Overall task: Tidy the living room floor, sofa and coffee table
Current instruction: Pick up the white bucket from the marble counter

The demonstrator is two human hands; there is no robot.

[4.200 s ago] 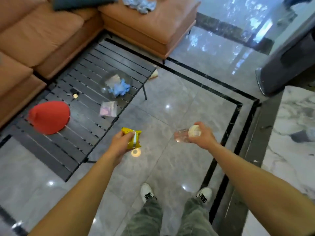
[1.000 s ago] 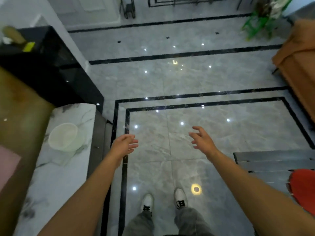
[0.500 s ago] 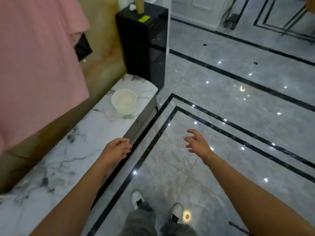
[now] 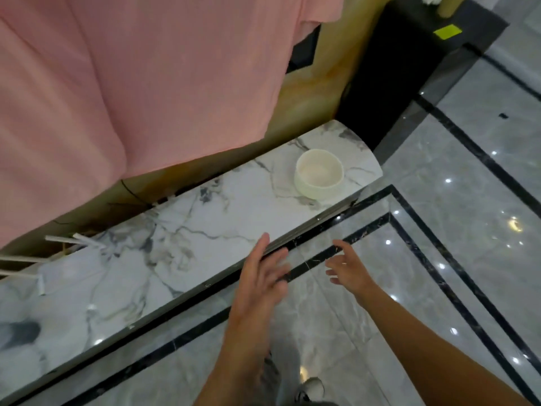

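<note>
My left hand (image 4: 260, 279) is open with fingers spread, hovering over the front edge of a low white marble console (image 4: 190, 230). My right hand (image 4: 348, 269) is open too, fingers apart, above the grey tiled floor (image 4: 439, 259) just right of the console. Neither hand holds anything. A white round bowl-like container (image 4: 319, 174) stands near the right end of the console, beyond both hands. The sofa and coffee table are out of view.
A large pink cloth (image 4: 146, 83) hangs over the wall behind the console. A black cabinet (image 4: 409, 68) with a yellow note stands at the console's right end. Several white sticks (image 4: 58, 247) lie at the console's left rear. My shoe (image 4: 310, 388) shows below.
The view has turned left from the open floor to the marble console. Both hands, earlier holding a yellow packet and a clear cup, are now empty and have moved toward the console edge.
</note>
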